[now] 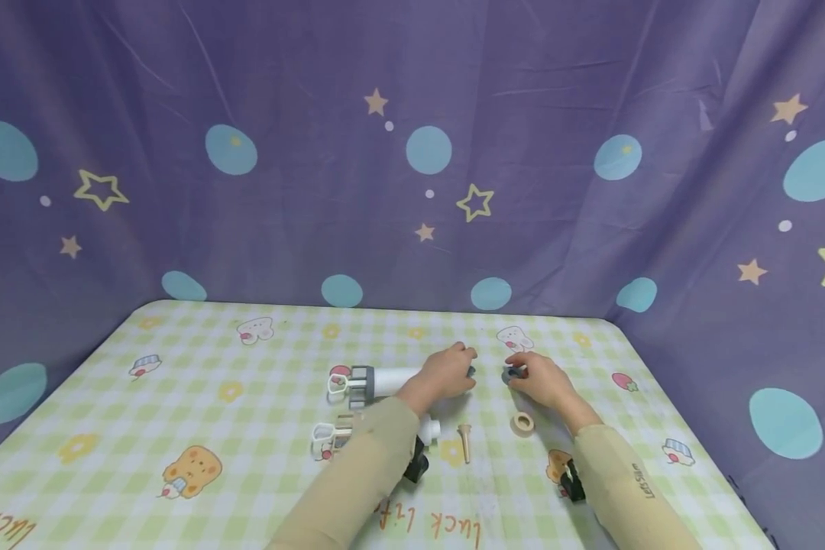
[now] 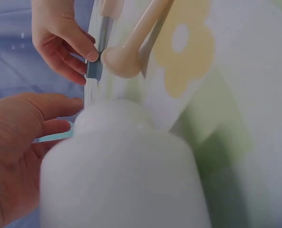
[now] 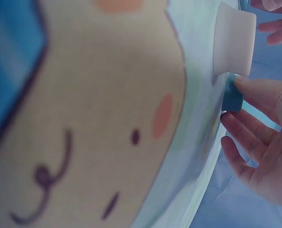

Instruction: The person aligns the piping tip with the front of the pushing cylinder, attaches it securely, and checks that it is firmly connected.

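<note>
Now right hand (image 1: 541,380) pinches grey piece (image 1: 512,374); barrel (image 1: 393,380) opaque.

"Luck Life" tablecloth (image 1: 261,416), "LetsSlim" sleeve (image 1: 622,473)

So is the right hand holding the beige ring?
No, the right hand pinches a dark grey piece, and the beige ring lies apart on the tablecloth.

My shirt has long, pale tan sleeves that fit close to my arms. The left sleeve (image 1: 354,477) looks plain on the side that shows. The right sleeve (image 1: 622,496) has small dark letters (image 1: 642,481) that look like "LetsSlim". Both sleeves stop near my wrists. A small black camera (image 1: 418,462) sits by my left wrist, and a second black camera (image 1: 573,483) by my right.
</note>
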Motion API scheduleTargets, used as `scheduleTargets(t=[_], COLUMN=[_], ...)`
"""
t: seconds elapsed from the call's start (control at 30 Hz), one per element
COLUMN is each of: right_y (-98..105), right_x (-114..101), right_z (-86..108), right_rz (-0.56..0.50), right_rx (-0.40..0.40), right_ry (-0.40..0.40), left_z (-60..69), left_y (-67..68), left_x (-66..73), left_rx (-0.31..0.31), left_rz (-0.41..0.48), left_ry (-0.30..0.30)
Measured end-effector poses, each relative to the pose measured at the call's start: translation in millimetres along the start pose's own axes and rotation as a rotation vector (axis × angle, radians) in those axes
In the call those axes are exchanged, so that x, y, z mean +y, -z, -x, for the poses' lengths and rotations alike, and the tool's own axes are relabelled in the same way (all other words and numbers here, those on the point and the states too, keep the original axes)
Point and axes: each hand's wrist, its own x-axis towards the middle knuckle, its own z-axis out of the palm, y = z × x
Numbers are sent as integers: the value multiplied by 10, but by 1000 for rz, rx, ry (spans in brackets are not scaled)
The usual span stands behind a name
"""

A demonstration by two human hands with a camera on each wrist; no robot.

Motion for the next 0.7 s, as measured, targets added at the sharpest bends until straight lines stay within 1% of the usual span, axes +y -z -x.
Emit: scheduleTargets(t=[0.2,0.37,0.53,0.7], right_y=[-14,-22,-15,-24], right_x=[-4,-15,-35,-20], right_z=[-21,-15,-9,-18], right_rz=[31,46,42,45], right_rx=[9,7,11,5], right_ry=[21,22,36,26], left_z=[-41,-58,-76,-95], left_y=[-34,-46,-63,-79], left_x=[34,56,75,97], left_rx=[-20,-10,18,21], left_rz=[-22,-42,-62,-83], left_ry=[23,26,14,10])
